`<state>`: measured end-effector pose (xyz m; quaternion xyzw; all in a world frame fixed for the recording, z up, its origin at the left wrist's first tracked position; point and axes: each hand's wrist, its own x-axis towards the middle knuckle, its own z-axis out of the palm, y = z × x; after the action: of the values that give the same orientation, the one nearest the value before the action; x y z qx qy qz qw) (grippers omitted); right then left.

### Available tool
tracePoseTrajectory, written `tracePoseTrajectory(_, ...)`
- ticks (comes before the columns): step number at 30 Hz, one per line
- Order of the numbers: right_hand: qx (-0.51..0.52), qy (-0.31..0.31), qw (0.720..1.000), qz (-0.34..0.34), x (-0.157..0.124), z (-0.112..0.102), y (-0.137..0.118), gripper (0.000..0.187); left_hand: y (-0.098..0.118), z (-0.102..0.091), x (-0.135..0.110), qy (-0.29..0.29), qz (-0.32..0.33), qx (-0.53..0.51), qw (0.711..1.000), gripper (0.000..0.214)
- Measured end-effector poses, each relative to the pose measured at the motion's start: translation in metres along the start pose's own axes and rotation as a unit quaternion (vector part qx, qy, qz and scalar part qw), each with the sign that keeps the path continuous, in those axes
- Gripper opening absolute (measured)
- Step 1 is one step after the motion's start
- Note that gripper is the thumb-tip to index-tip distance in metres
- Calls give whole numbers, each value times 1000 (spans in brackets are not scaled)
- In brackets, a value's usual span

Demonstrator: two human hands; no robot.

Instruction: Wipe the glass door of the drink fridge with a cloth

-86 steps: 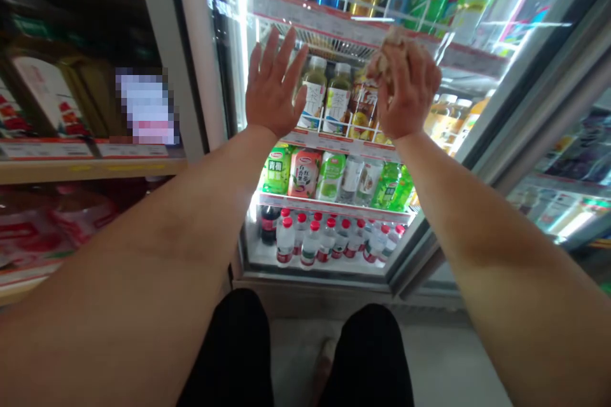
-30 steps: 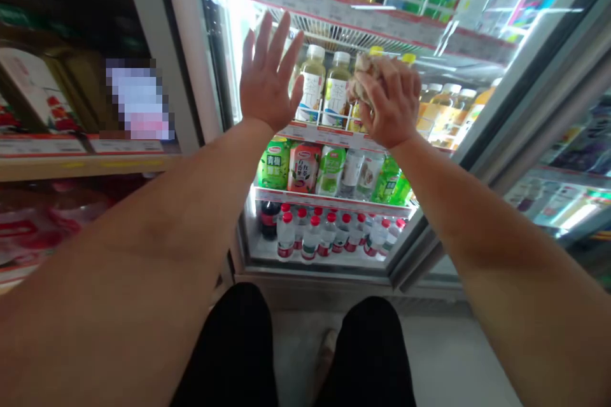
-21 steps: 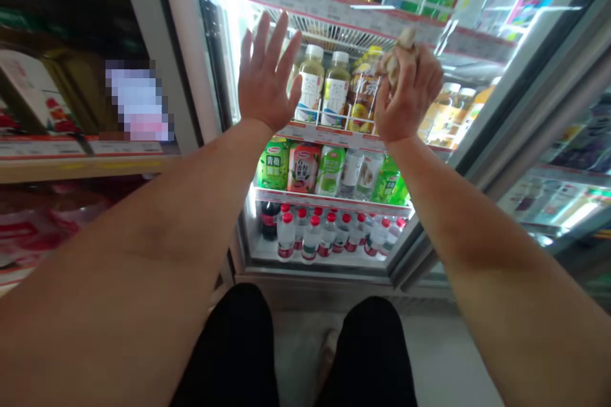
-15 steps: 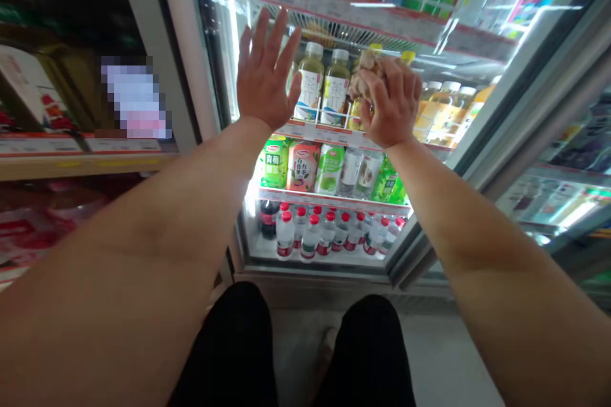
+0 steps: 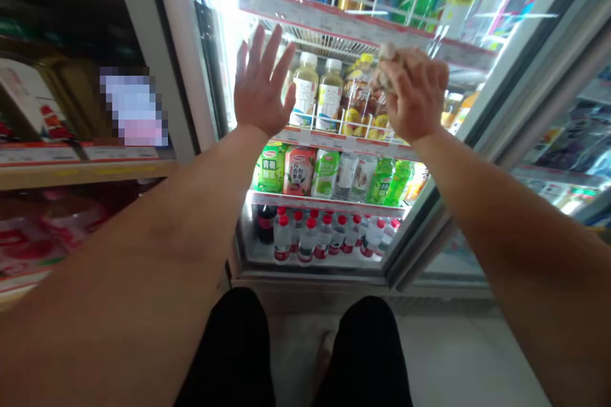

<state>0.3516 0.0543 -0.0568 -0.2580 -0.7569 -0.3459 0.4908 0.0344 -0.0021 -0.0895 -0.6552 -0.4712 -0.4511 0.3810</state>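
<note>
My left hand [image 5: 261, 89] is flat with fingers spread against the glass door [image 5: 238, 140] of a drinks fridge. My right hand [image 5: 416, 96] is closed round a crumpled beige cloth [image 5: 387, 58], pressing it on the same glass a little to the right, level with the shelf of yellow-green tea bottles [image 5: 304, 90]. Both arms reach forward and up from the bottom corners of the view.
Behind the glass stand rows of green juice bottles [image 5: 270, 168] and red-capped water bottles [image 5: 305, 238]. A wooden shelf [image 5: 81, 168] with packaged goods is on the left. A second fridge door [image 5: 548, 108] is at the right. My dark-trousered legs [image 5: 238, 356] are below.
My right hand with the cloth has rubbed back and forth and up and down on the glass, and now sits further right. My left hand has stayed pressed in much the same place.
</note>
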Motion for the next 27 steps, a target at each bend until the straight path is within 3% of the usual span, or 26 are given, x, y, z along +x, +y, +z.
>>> tracePoseTrajectory(2,-13,118,988,99,9,3,13,48,0,0,0,2,-4,8,1000,69)
tracePoseTrajectory(4,-31,172,973,150,12,7,16,49,0,-1,0,4,-2,-3,1000,68)
tracePoseTrajectory(5,-40,155,978,134,11,7,14,49,-1,-2,-1,4,3,-11,1000,68)
tracePoseTrajectory(7,-48,45,998,18,8,3,9,49,-2,-3,-1,8,17,-20,1000,67)
tracePoseTrajectory(9,-43,-84,989,-117,7,-5,7,47,-4,-2,-2,21,30,-12,999,65)
tracePoseTrajectory(10,-41,-117,982,-146,9,-8,9,46,-5,-2,-2,29,35,-7,999,65)
tracePoseTrajectory(11,-41,-114,983,-135,12,-10,11,47,-6,-1,-2,37,38,-3,999,66)
tracePoseTrajectory(13,-45,-14,999,-6,18,-10,18,49,-7,1,-1,45,42,5,998,68)
tracePoseTrajectory(15,-46,119,980,154,23,-6,22,53,-8,2,0,39,41,-3,998,70)
tracePoseTrajectory(16,-43,154,967,199,22,-3,22,54,-8,2,0,33,37,-16,999,71)
tracePoseTrajectory(18,-40,129,975,179,17,1,17,54,-10,3,1,24,24,-44,998,72)
tracePoseTrajectory(21,-64,-16,998,17,3,1,8,50,-15,7,2,34,38,-33,998,72)
tracePoseTrajectory(23,-86,-54,994,-34,-3,0,7,50,-20,11,2,55,62,2,997,72)
tracePoseTrajectory(25,-93,-22,995,3,-3,2,10,51,-25,15,3,77,90,33,992,75)
tracePoseTrajectory(27,-68,56,991,98,0,6,16,51,-27,18,3,87,108,49,989,78)
